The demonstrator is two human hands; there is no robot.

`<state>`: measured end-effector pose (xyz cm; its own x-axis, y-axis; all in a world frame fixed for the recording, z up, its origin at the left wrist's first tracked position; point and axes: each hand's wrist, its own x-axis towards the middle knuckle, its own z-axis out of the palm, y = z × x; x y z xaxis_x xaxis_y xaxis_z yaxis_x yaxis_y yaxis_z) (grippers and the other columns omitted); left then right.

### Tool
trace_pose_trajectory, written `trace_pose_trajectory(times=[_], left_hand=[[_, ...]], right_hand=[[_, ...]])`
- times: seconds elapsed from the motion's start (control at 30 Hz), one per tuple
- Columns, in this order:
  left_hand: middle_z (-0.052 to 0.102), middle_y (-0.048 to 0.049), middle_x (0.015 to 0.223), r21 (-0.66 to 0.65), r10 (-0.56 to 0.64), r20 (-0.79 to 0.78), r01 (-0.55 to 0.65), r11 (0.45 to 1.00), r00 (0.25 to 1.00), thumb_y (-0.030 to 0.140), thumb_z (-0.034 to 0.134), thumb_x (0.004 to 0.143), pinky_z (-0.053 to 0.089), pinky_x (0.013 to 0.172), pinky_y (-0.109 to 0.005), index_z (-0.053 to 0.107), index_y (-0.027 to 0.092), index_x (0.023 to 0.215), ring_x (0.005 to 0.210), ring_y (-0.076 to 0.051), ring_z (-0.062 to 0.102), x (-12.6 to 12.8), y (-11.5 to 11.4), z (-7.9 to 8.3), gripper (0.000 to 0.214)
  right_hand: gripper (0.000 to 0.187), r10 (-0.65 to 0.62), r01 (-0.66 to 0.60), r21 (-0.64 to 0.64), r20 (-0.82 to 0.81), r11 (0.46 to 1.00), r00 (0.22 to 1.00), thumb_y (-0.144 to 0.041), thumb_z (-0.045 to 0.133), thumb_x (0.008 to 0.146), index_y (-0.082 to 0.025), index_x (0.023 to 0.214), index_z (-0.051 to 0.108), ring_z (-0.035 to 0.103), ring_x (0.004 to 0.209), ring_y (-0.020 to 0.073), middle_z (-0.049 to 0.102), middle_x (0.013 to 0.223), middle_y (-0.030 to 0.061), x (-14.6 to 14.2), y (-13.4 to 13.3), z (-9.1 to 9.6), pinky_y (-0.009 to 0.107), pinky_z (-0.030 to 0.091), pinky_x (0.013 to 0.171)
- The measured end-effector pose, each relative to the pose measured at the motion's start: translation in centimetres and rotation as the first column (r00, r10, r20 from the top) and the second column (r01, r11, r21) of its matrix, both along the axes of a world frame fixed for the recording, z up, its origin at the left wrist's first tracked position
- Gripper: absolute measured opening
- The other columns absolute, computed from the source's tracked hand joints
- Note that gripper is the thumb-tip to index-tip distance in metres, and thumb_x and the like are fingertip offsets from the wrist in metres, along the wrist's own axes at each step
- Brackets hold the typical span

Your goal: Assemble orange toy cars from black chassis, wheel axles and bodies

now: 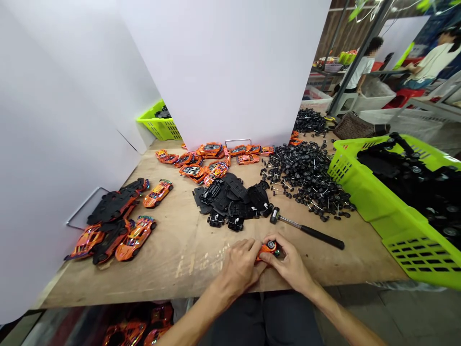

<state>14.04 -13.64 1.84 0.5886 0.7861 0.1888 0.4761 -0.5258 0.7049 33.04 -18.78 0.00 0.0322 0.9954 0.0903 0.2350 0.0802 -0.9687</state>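
Observation:
Both my hands meet near the front edge of the wooden table point(187, 254). Between them is a small orange toy car point(267, 249), wheels showing. My left hand point(239, 266) has its fingers curled on the car's left end. My right hand point(288, 262) pinches the right end, thumb and fingers closed round it. Just beyond lies a small hammer point(306, 229) with a black handle. Behind it sit a pile of black car chassis plates point(234, 199) and a heap of black wheels on axles point(309, 178).
Orange toy cars point(135, 238) lie at the left and in a cluster point(209, 158) by the white partition point(230, 67). A green basket point(374, 202) of black parts stands at the right, another point(160, 122) at the back left. Other people work at the far right.

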Motion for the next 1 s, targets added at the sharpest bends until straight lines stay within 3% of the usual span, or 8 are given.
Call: trace_pose_trajectory(times=[0.1, 0.23, 0.37, 0.5, 0.6, 0.83, 1.0], left_hand=[[0.072, -0.0086, 0.079, 0.042, 0.028, -0.045, -0.026, 0.999, 0.999, 0.040, 0.075, 0.088, 0.046, 0.068, -0.030, 0.071, 0.025, 0.089, 0.072, -0.026, 0.066, 0.8, -0.2, -0.6, 0.015], [0.074, -0.0100, 0.079, 0.110, 0.078, -0.006, -0.077, 0.991, 0.997, 0.039, 0.074, 0.090, 0.043, 0.066, -0.030, 0.074, 0.026, 0.091, 0.072, -0.026, 0.065, 0.8, -0.8, -1.4, 0.013], [0.075, -0.0098, 0.078, 0.116, 0.090, 0.027, -0.092, 0.989, 0.996, 0.041, 0.074, 0.090, 0.043, 0.067, -0.031, 0.076, 0.024, 0.092, 0.071, -0.025, 0.066, 0.4, -1.1, -1.2, 0.016], [0.076, -0.0078, 0.082, -0.034, 0.118, 0.148, -0.114, 0.993, 0.982, 0.041, 0.080, 0.085, 0.048, 0.071, -0.031, 0.077, 0.023, 0.097, 0.074, -0.024, 0.068, -0.4, -1.1, -0.5, 0.022], [0.078, -0.0080, 0.093, -0.143, 0.161, 0.241, -0.129, 0.981, 0.957, 0.041, 0.086, 0.079, 0.052, 0.078, -0.033, 0.078, 0.023, 0.104, 0.083, -0.026, 0.070, -1.1, -1.1, -0.4, 0.032], [0.078, -0.0088, 0.101, -0.228, 0.234, 0.333, -0.162, 0.960, 0.914, 0.038, 0.087, 0.076, 0.055, 0.084, -0.037, 0.078, 0.021, 0.110, 0.090, -0.028, 0.069, -1.7, -0.7, -1.9, 0.039], [0.076, -0.0087, 0.101, -0.196, 0.226, 0.376, -0.161, 0.967, 0.899, 0.035, 0.082, 0.082, 0.054, 0.084, -0.036, 0.075, 0.021, 0.113, 0.090, -0.027, 0.068, -1.3, -0.8, -2.4, 0.035]], right_hand=[[0.040, -0.042, 0.042, -0.030, -0.011, 0.999, 0.999, -0.045, 0.086, 0.080, -0.023, 0.108, 0.069, 0.071, 0.099, 0.0240, 0.074, 0.106, 0.0036, 0.6, -0.2, -1.0, 0.033, 0.056, 0.091], [0.026, -0.165, 0.163, 0.030, 0.077, 0.986, 0.983, -0.035, 0.083, 0.085, -0.023, 0.105, 0.073, 0.071, 0.096, 0.0240, 0.075, 0.100, 0.0033, 0.4, -1.0, -1.8, 0.034, 0.056, 0.089], [0.024, -0.217, 0.212, 0.069, 0.071, 0.975, 0.974, -0.033, 0.081, 0.087, -0.023, 0.108, 0.073, 0.072, 0.098, 0.0244, 0.076, 0.105, 0.0055, -0.5, -1.5, -1.3, 0.035, 0.058, 0.091], [0.045, -0.035, 0.037, 0.016, -0.112, 0.999, 0.993, -0.048, 0.084, 0.083, -0.023, 0.119, 0.072, 0.073, 0.112, 0.0270, 0.076, 0.119, 0.0086, 0.4, -1.1, 0.4, 0.039, 0.059, 0.101], [0.039, 0.084, -0.087, -0.005, -0.210, 0.996, 0.974, -0.051, 0.074, 0.092, -0.022, 0.118, 0.074, 0.073, 0.113, 0.0262, 0.077, 0.119, 0.0100, 1.8, -0.6, 2.1, 0.040, 0.060, 0.101], [0.017, 0.149, -0.170, 0.153, 0.142, 0.973, 0.979, -0.032, 0.063, 0.101, -0.024, 0.111, 0.075, 0.070, 0.103, 0.0228, 0.076, 0.107, 0.0056, 2.3, 0.6, 5.1, 0.037, 0.057, 0.094], [0.019, 0.051, -0.124, 0.229, 0.301, 0.966, 0.952, -0.017, 0.051, 0.102, -0.023, 0.109, 0.068, 0.067, 0.096, 0.0232, 0.071, 0.102, 0.0074, 0.7, 0.3, 5.4, 0.036, 0.055, 0.085]])
